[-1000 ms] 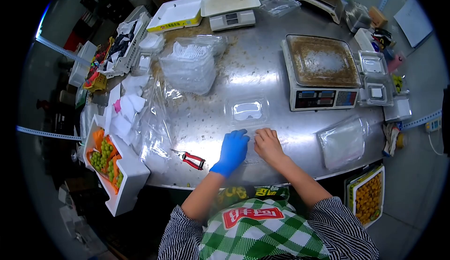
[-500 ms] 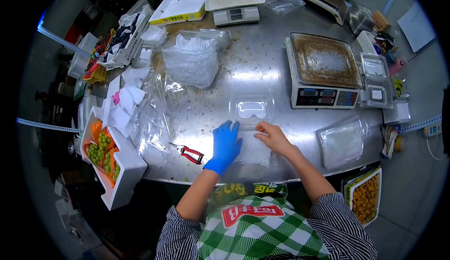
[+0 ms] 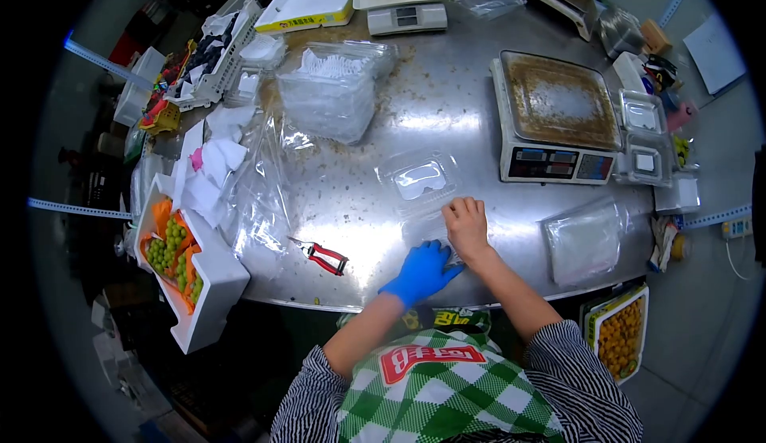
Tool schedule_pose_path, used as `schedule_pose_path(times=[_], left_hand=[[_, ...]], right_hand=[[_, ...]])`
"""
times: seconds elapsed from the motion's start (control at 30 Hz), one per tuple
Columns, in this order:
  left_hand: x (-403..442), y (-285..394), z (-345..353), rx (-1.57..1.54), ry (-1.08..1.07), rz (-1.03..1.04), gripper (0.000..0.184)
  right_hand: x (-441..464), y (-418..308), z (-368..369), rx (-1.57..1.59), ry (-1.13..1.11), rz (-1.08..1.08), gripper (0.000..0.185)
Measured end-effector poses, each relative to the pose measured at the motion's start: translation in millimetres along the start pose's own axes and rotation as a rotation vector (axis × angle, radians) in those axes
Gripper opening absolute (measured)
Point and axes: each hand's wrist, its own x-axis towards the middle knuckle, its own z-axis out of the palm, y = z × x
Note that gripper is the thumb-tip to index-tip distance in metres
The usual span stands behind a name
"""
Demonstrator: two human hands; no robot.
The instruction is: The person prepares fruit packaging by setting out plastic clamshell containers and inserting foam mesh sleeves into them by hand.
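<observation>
A clear plastic clamshell container [image 3: 420, 179] lies spread on the metal table, turned slightly. My right hand [image 3: 467, 226], bare, is closed at its near right side with the fingers curled down; whatever is between them is hidden. Just nearer to me, my left hand [image 3: 423, 272] in a blue glove rests with fingers apart over a white foam net [image 3: 455, 256], which it mostly covers. Left of the glove lie red-handled snips [image 3: 323, 258], blades pointing away.
A scale [image 3: 558, 112] stands at right, above a stack of clear bags [image 3: 584, 243]. At left are a foam box [image 3: 209, 295] of green grapes and crumpled plastic film [image 3: 259, 195]. Stacked clear containers [image 3: 331, 108] stand farther back; another scale [image 3: 407, 0] is behind.
My left hand has moved right and toward me, onto the foam net. My right hand has shifted slightly right and curled. The clamshell has turned and slid a little left.
</observation>
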Motion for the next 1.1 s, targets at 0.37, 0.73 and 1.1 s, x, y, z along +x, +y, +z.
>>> schedule_pose_path(times=[0.37,0.73,1.1], left_hand=[[-26,1,12,0.297,0.076,0.109,0.025],[-16,-21,25,0.274,0.049,0.173,0.012],[-23,-27,24,0.263,0.072,0.275,0.013]], right_hand=[[-20,7,-48,0.441,0.001,0.215,0.020],[5,-5,-31,0.395,-0.418,0.306,0.026],[-10,-4,-4,0.147,-0.449,0.231,0.025]])
